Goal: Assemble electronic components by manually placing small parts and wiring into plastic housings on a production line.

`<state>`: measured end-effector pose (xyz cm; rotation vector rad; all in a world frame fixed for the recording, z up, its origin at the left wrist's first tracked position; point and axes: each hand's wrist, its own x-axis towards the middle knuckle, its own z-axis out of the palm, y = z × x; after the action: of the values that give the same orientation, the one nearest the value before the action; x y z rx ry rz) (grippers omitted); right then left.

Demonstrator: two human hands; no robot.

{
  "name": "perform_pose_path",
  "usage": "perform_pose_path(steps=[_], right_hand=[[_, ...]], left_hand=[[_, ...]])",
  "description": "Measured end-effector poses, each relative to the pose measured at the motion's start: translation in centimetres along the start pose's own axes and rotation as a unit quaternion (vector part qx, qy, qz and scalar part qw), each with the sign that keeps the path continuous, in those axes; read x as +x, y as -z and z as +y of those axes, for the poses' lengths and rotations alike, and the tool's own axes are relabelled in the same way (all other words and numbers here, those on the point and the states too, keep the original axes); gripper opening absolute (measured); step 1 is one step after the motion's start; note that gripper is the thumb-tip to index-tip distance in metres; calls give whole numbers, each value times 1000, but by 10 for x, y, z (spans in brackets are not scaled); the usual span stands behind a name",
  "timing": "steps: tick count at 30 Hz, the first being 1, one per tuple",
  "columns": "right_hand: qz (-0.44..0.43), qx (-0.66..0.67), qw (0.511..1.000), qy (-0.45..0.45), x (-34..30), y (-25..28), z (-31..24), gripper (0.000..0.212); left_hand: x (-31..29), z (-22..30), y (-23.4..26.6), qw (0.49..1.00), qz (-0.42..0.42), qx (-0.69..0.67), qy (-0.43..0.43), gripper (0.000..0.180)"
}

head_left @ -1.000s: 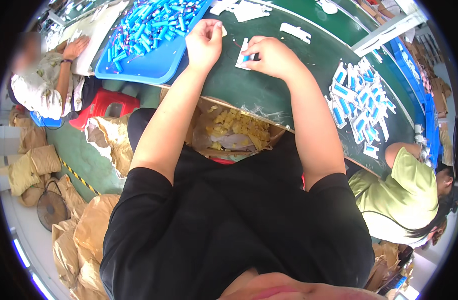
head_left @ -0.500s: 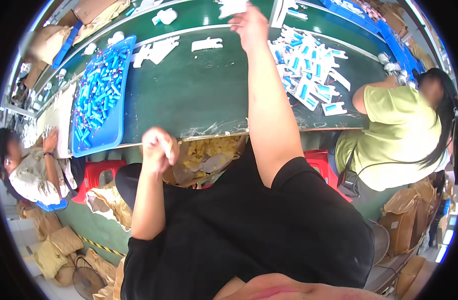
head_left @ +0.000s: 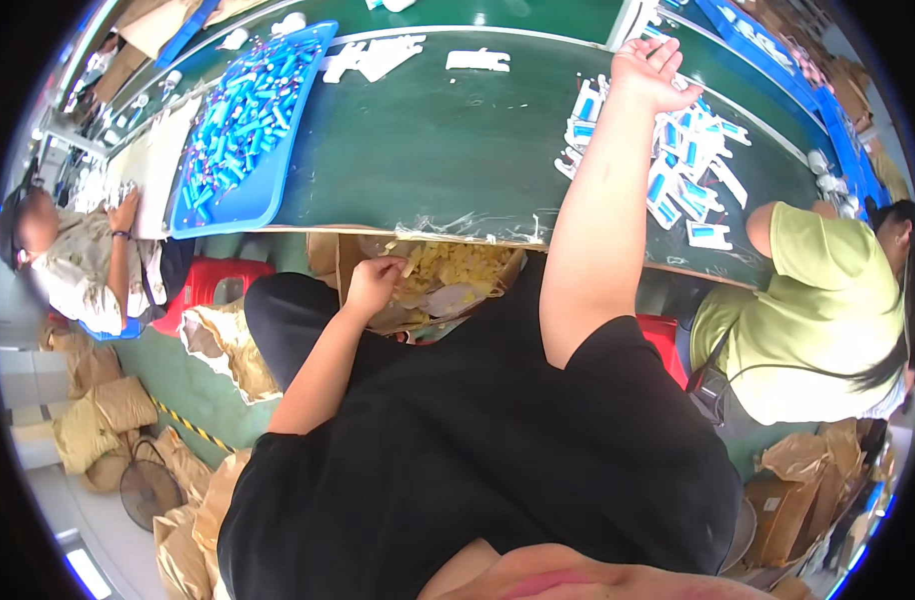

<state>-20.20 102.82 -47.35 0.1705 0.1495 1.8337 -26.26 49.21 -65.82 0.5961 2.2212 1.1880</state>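
My left hand [head_left: 374, 286] is low in front of the table edge, over an open carton [head_left: 378, 318] of crumpled yellow scraps [head_left: 458, 272]. Its fingertips are pinched on a small pale-yellow strip [head_left: 409, 268]. Stretched far out, my right hand [head_left: 656, 76] is palm up with fingers apart, and nothing shows in it. It hangs over the far part of a pile of white plastic parts with blue cylindrical cells [head_left: 690, 152], partly hiding the pile. A lone white part [head_left: 479, 60] lies near the far side of the green tabletop [head_left: 428, 140].
At left stands a blue tray [head_left: 240, 210] heaped with blue wired cells [head_left: 240, 120]. White flat parts [head_left: 378, 58] lie beside it. A metal post [head_left: 630, 25] rises behind my right hand. Co-workers sit on the left [head_left: 88, 255] and right [head_left: 808, 310]. A red stool [head_left: 203, 295] stands at left.
My right hand has moved right from the far middle, and the white item seen at it is no longer there. My left hand has dropped to the carton of yellow scraps. The view has shifted.
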Motion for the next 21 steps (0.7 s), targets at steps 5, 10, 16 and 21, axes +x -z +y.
perform_pose_path(steps=[5,10,16,21], right_hand=[[-50,-55,990,-121,9,15,20,56],[-151,-104,855,-484,-23,24,74,35],[-139,-616,734,-252,-84,27,132,14],[-143,-639,711,-255,-87,12,117,17]], left_hand=[[-15,37,-2,989,-86,72,-93,15],[-41,138,36,918,-297,-226,-136,7],[-17,183,69,784,-362,-357,-356,38],[-11,181,65,698,-429,-433,-376,18]])
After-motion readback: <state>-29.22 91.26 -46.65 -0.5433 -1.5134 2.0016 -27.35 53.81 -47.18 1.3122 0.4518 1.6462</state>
